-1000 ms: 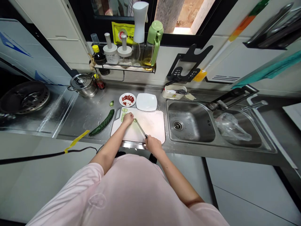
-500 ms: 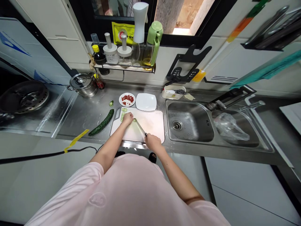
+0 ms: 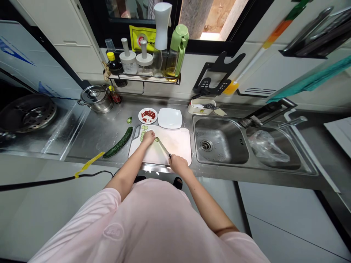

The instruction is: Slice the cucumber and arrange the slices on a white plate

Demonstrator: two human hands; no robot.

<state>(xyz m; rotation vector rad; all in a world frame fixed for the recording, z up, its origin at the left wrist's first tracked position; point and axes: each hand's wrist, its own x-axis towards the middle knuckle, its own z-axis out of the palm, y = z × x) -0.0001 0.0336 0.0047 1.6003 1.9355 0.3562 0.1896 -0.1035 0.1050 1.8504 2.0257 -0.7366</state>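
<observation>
My right hand (image 3: 178, 164) is closed round the dark handle of a kitchen knife (image 3: 163, 148), its blade slanting up and left over the white cutting board (image 3: 178, 144). At the blade's tip, a small green piece of cucumber (image 3: 156, 139) touches the pinched fingertips of my left hand (image 3: 148, 138). Thin cucumber slices (image 3: 144, 128) lie at the board's upper left, partly covered by that hand. A whole cucumber (image 3: 118, 143) rests on the counter left of the board, with a cut-off cucumber end (image 3: 129, 119) above it.
Behind the board stand a small plate (image 3: 140, 119) of chopped red pieces and a white plate (image 3: 170, 118). A steel double sink (image 3: 222, 140) with a plastic bag (image 3: 267, 146) is on the right. A lidded pot (image 3: 95, 98) and a frying pan (image 3: 27, 111) are left. Bottles stand on a wall rack (image 3: 144, 80).
The view has shifted very slightly. Both hands, the knife and the cucumber pieces look almost the same as before.
</observation>
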